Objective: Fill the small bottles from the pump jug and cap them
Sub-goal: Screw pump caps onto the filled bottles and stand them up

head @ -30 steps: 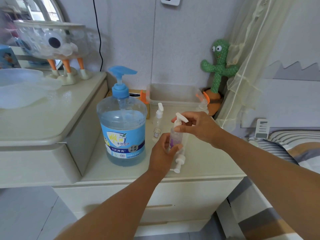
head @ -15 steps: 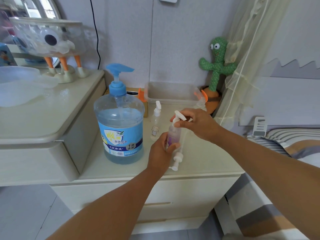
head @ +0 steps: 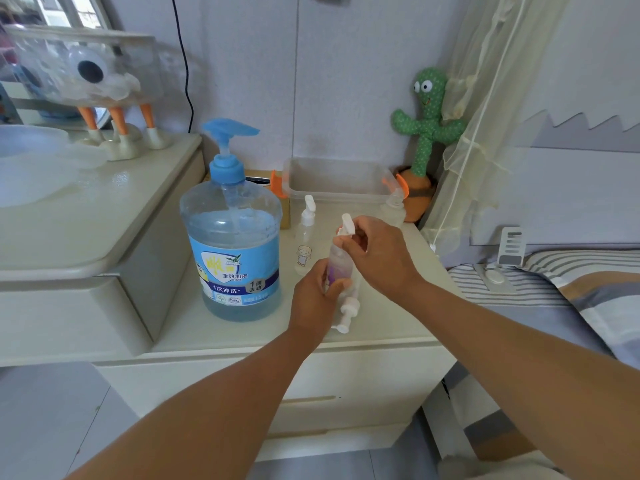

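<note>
Small bottle, a clear plastic one with a purple label, sits just right of the frame's centre, held above the nightstand top and just right of the pump jug. The left hand wraps its fingers round the bottle's lower body. The right hand pinches the white pump cap at the neck with fingertips and thumb, so both hands are clasped on the same piece.

It looks light and thin-walled. A hard squeeze on the body would probably buckle it or push liquid out, and any soap on the outside would make it slippery. The firm places to hold are low on the body and the stiff collar of the cap, which is where the hands are.

Its long axis stands close to upright, the top leaning slightly toward the upper right of the frame. The neck points up; I cannot tell which way the nozzle faces.

A second pump cap lies on the nightstand top below the hands, and another capped bottle stands upright between the jug and the hands.
</note>
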### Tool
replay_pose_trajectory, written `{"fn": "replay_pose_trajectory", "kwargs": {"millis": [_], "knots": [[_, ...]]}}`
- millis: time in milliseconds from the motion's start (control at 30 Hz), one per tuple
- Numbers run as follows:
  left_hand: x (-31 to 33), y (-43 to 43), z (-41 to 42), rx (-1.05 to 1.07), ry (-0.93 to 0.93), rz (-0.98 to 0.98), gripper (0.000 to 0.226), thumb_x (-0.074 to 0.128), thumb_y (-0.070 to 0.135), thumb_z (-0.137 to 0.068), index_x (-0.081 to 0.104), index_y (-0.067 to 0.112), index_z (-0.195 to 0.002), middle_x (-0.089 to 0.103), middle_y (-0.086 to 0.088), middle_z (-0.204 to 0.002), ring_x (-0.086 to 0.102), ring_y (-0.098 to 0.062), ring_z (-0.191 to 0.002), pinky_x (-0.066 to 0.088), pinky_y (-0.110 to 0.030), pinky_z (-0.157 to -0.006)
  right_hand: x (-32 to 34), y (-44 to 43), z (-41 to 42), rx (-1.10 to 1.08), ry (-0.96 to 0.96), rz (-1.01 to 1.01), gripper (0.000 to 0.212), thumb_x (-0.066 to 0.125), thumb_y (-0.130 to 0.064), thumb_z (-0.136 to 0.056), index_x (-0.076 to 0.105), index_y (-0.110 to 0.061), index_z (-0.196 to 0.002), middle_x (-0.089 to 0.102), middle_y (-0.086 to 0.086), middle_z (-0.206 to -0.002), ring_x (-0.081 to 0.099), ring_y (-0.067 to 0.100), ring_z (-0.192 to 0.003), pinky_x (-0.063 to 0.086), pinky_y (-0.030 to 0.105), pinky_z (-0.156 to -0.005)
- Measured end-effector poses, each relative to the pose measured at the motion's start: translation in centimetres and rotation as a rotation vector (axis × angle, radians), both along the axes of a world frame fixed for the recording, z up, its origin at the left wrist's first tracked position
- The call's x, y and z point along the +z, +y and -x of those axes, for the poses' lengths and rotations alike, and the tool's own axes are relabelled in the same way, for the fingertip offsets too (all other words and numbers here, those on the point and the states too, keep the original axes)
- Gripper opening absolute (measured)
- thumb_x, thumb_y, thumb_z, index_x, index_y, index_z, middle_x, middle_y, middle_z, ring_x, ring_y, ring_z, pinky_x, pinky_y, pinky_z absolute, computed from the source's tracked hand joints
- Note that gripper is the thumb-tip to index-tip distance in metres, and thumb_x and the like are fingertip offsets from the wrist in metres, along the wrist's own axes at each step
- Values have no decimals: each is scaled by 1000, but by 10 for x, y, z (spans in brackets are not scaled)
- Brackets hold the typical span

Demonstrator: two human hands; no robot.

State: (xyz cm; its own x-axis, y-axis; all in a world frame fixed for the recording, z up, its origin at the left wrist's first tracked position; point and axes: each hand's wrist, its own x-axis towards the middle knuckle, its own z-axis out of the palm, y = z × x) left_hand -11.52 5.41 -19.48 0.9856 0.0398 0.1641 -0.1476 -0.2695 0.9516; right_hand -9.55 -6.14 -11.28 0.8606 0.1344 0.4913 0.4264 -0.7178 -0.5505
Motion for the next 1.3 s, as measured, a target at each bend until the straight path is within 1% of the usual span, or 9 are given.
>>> {"fn": "replay_pose_trajectory", "kwargs": {"millis": [133,267,433,533,700,800,933,1033,1300], "knots": [[1,0,0,7,12,18,19,63,23,-93,59,11,-107,66,-9,-96,59,-21,-86,45,-17,-73,3,-8,-2,53,35,-18,16,68,-27,-83,66,-11,-83,60,1,-69,49,11,-62,35,13,-56],[2,0,0,47,22,76,26,69,23,-89,62,17,-113,69,0,-97,62,-15,-90,46,-15,-76,-8,-26,-1,78,154,-164,31,64,-40,-86,60,-29,-114,62,-8,-81,56,4,-73,41,7,-67],[2,-2,2,89,0,28,33,69,23,-89,61,16,-121,69,3,-104,61,-9,-91,44,-4,-73,-28,-50,4,31,245,-29,19,63,-29,-88,60,-26,-107,60,-7,-88,59,9,-76,47,16,-70],[3,-5,2,164,-34,-54,29,71,24,-88,62,17,-114,63,10,-92,57,3,-80,38,4,-67,-37,-59,7,72,293,53,17,66,-22,-87,62,-25,-103,60,-3,-92,59,12,-77,50,24,-75],[10,-9,-2,297,-15,-215,31,77,32,-82,66,9,-99,52,2,-80,49,-6,-65,38,-8,-57,-41,-65,11,187,296,113,24,72,-17,-82,64,-28,-101,59,-6,-91,58,9,-76,48,15,-71],[15,-11,-7,303,56,-202,33,76,34,-82,68,10,-104,54,7,-69,46,-3,-58,36,-10,-51,-41,-64,13,263,316,104,31,74,-11,-79,64,-30,-101,57,-8,-91,58,7,-74,47,15,-69],[21,-14,-14,331,143,-33,38,77,28,-83,67,10,-115,69,-2,-88,67,-17,-78,50,-26,-74,-43,-67,16,311,300,148,35,73,-7,-77,66,-30,-102,55,-8,-93,57,5,-74,41,9,-66],[23,-15,-17,345,187,58,37,74,23,-86,66,9,-118,74,-9,-98,71,-21,-84,55,-34,-88,-44,-68,18,336,292,157,38,71,-6,-76,64,-31,-103,54,-9,-95,57,4,-75,41,11,-66],[20,-12,-19,335,232,232,26,69,15,-90,65,7,-116,72,-12,-105,70,-24,-94,54,-41,-97,-45,-65,17,384,270,236,41,70,-9,-78,63,-40,-104,52,-13,-102,56,2,-78,43,14,-69]]}}
